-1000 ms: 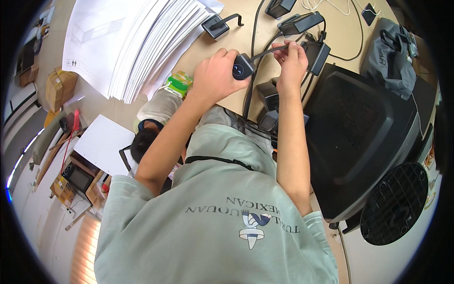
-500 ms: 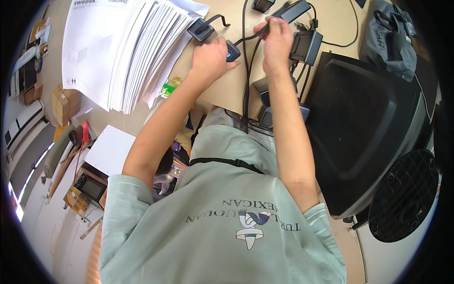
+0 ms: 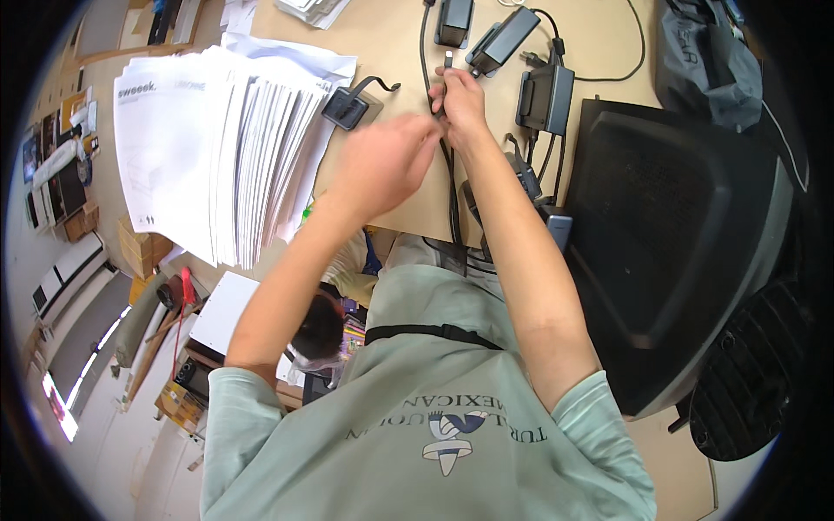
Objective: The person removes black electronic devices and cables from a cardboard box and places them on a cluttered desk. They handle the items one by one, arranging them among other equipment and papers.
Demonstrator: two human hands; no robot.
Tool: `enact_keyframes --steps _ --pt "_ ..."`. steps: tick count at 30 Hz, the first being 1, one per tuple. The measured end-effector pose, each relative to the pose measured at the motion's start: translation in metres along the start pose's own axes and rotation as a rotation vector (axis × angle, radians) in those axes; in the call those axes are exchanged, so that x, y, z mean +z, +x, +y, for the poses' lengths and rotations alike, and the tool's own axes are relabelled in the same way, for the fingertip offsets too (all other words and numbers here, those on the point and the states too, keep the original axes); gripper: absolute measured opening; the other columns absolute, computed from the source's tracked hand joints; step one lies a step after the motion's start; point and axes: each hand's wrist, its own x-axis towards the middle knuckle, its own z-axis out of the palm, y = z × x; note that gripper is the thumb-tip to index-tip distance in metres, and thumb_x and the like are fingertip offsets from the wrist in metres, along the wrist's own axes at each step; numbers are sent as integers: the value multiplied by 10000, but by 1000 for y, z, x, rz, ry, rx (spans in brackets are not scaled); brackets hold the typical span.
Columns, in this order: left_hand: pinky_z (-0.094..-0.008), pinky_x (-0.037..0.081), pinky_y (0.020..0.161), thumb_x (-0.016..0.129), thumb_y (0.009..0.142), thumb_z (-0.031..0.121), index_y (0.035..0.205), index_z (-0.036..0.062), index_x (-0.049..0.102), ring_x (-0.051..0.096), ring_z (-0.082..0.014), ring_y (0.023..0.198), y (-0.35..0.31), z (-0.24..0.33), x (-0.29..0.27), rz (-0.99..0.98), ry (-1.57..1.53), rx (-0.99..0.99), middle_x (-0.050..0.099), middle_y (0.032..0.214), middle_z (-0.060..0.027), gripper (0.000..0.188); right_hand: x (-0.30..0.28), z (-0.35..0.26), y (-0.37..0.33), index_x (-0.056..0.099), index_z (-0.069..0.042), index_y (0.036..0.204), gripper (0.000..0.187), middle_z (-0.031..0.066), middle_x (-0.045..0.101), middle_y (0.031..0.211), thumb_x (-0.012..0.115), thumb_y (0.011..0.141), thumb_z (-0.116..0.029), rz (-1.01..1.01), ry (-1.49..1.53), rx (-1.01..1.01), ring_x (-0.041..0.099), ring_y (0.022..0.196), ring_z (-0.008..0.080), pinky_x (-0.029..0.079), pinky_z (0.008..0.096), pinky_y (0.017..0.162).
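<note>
- Head view: your right hand (image 3: 460,100) is closed around a black cable (image 3: 453,187), pinching it just below its plug end, which points away from you over the tan surface (image 3: 395,35).
- Your left hand (image 3: 382,165) sits just beside it, blurred, fingers curled; you cannot tell whether it grips the cable.
- The cable runs back toward your body.
- A fanned paper stack (image 3: 217,148) lies left; black power adapters (image 3: 543,95) and a black chair (image 3: 678,234) sit right.
</note>
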Motion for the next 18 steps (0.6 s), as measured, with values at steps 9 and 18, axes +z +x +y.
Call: enact_keyframes --steps 9,18 --pt "-458 437 1064 611 905 412 1329 -52 516 551 -458 1213 208 -50 -18 209 297 -8 554 1288 -334 636 28 6 31 673 -1 1035 180 40 605 672 584 998 -154 190 150 -57 543 551 111 395 289 517" --pt "-473 394 1097 352 1020 452 1496 -158 -140 585 -499 1181 234 -48 23 -189 269 -200 560 1252 -422 917 27 33 68 682 30 1071 220 113 698 759 543 1006 -128 245 243 -91 596 543 150 480 269 510"
